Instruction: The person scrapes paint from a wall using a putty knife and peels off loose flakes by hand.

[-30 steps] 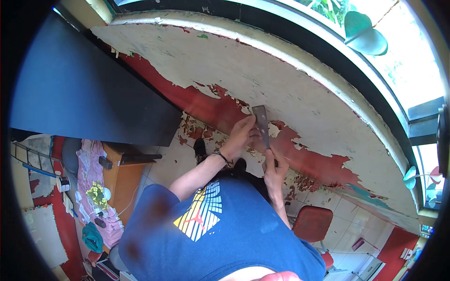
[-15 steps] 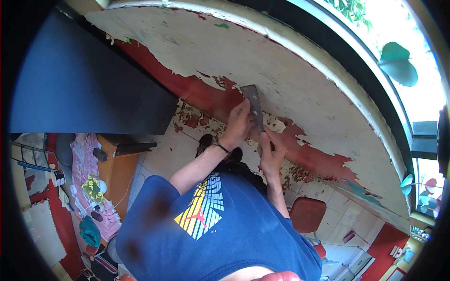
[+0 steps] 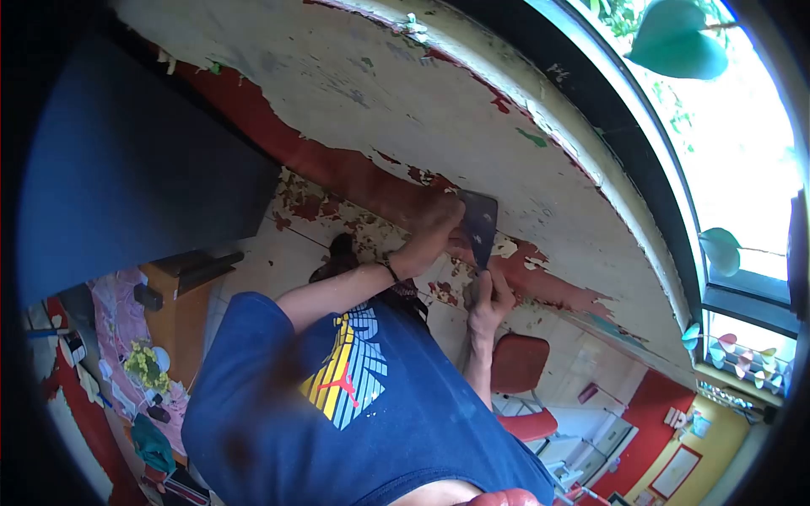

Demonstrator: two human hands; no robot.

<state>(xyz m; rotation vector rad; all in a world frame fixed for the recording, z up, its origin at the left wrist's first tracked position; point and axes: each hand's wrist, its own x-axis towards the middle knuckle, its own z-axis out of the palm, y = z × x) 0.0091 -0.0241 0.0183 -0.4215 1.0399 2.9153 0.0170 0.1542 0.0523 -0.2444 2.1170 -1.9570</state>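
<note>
A flat grey scraper (image 3: 481, 218) lies against the wall (image 3: 388, 118), its wide end on the boundary between bare plaster and red paint (image 3: 354, 173). My right hand (image 3: 488, 305) is closed around the narrow end of the scraper. Higher up, my left hand (image 3: 432, 229) grips the blade's left side, fingers partly hidden and slightly blurred. A dark band circles my left wrist. Jagged paint edges run along the wall on both sides of the tool.
Paint flakes (image 3: 308, 202) litter the tiled floor by the wall's foot. A large dark panel (image 3: 143, 169) stands at left, above a wooden desk (image 3: 181, 295). A red chair (image 3: 519, 363) is at right. Heart-shaped leaf decorations (image 3: 679, 42) hang by the window.
My view has shifted, moving the surroundings in the picture. The scraper's broad face now shows more fully, and my left hand sits against its side. Both hands still hold the scraper.
</note>
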